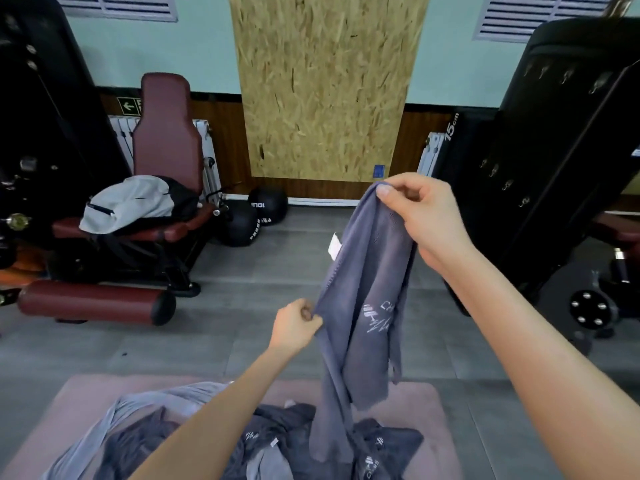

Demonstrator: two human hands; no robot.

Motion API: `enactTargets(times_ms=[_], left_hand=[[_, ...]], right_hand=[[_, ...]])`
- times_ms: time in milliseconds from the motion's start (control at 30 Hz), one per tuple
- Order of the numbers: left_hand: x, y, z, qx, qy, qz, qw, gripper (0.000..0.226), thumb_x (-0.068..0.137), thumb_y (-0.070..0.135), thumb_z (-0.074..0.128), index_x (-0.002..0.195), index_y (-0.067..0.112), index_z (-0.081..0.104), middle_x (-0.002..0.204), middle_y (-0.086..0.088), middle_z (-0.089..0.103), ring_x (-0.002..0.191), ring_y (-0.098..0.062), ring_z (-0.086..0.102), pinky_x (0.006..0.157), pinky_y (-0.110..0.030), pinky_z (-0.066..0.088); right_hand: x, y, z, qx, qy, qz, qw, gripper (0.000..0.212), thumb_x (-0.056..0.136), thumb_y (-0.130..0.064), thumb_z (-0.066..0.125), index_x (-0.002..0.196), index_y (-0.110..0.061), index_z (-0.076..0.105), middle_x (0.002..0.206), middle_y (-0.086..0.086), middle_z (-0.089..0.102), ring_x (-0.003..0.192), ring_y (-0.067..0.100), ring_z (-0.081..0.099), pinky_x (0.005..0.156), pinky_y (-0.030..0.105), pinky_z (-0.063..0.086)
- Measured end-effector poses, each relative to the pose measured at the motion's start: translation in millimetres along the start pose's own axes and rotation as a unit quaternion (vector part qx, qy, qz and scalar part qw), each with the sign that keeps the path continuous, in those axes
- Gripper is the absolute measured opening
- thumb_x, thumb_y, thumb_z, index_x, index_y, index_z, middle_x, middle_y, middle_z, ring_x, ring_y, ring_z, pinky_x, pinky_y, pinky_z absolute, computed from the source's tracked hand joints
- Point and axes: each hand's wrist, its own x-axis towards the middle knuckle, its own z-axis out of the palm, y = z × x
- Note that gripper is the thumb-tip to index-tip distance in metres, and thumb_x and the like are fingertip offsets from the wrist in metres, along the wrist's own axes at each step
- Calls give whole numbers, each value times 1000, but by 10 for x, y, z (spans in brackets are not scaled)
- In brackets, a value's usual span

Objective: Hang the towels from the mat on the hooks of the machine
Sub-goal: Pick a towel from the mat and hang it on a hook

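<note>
A grey-purple towel with white lettering hangs in the air above the pink mat. My right hand pinches its top corner, raised at centre right. Lower down, my left hand grips the towel's left edge. Several more grey and dark towels lie heaped on the mat at the bottom. The black machine stands at the right, with small metal hooks along its upper panel and more hooks lower down, all bare.
A maroon padded exercise bench carrying a grey bag stands at the left. Two black medicine balls rest against the wall by a chipboard panel. Grey floor lies between mat and machine.
</note>
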Motion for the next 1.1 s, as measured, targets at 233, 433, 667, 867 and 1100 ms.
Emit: enactTargets(times_ms=[233, 433, 667, 867, 1100], left_hand=[[112, -381, -306, -155, -110, -123, 974, 18, 83, -1, 64, 67, 7, 60, 55, -2, 61, 58, -17, 54, 59, -24, 50], [74, 159, -791, -80, -161, -52, 982, 17, 74, 6, 74, 61, 12, 65, 55, 1, 58, 49, -3, 50, 50, -14, 41], [-166, 582, -1021, -82, -173, 19, 981, 14, 71, -1, 74, 63, 10, 69, 56, -2, 61, 54, -6, 50, 57, -18, 43], [-392, 379, -1167, -236, -188, 12, 953, 14, 80, 3, 69, 70, 13, 65, 65, 4, 67, 64, -2, 59, 66, -12, 46], [-581, 93, -691, -144, -87, 65, 984, 27, 78, -3, 65, 71, 17, 49, 60, 7, 45, 55, -5, 39, 61, -19, 37]], right_hand=[[-56, 454, -208, -301, 56, 16, 952, 9, 90, -17, 55, 90, -13, 64, 80, 4, 63, 75, 20, 57, 73, 31, 45], [-734, 956, 333, -384, -128, -24, 914, 28, 87, -23, 59, 115, -20, 62, 107, 2, 68, 102, 27, 61, 83, 31, 42], [-840, 828, 758, -293, -216, -26, 931, 32, 82, -47, 62, 104, -24, 69, 94, -5, 64, 94, 15, 60, 74, 24, 36], [-749, 552, 644, -209, -219, -79, 950, 10, 83, -33, 66, 84, -24, 72, 79, -4, 62, 78, 10, 57, 72, 28, 40], [-486, 131, 439, -138, -158, -93, 973, 7, 83, -25, 68, 81, -32, 68, 80, -10, 65, 79, 4, 60, 74, 25, 45]])
